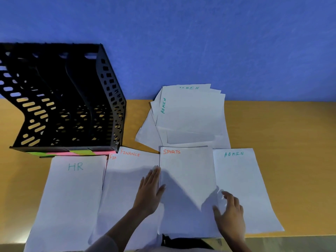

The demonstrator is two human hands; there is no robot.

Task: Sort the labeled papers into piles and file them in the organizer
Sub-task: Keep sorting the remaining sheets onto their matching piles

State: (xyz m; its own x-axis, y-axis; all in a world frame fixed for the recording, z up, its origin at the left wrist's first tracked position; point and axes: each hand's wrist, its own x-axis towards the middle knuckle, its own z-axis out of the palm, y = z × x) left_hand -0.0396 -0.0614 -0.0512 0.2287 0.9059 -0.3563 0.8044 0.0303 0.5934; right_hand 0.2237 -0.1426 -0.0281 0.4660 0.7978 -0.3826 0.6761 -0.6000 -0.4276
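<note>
1. Along the near edge of the worktop we have four sorted piles, left to right: the HR pile, the FINANCE pile, the SPORTS pile and the ADMIN pile.
2. Unsorted stack lies loose and fanned at the far edge, against the blue wall. Its top sheet reads "ADMIN" sideways in green; another "ADMIN" shows partly on a sheet behind.
3. Black mesh organizer stands at the far left corner; its slots look empty from here. Green and pink sticky tabs run along its front base; no writing legible on them.
4. Left hand lies flat, fingers spread, on the seam between FINANCE and SPORTS. Right hand is open, fingertips touching the right edge of the SPORTS pile. Neither hand clamps a sheet.
5. Readable labels: "HR" green, "FINANCE" orange (a second "FIN…" peeks from under it), "SPORTS" orange, "ADMIN" green.
6. Our estimate: sorting is well under way but unfinished, since the far stack remains; filing has not begun.
</note>
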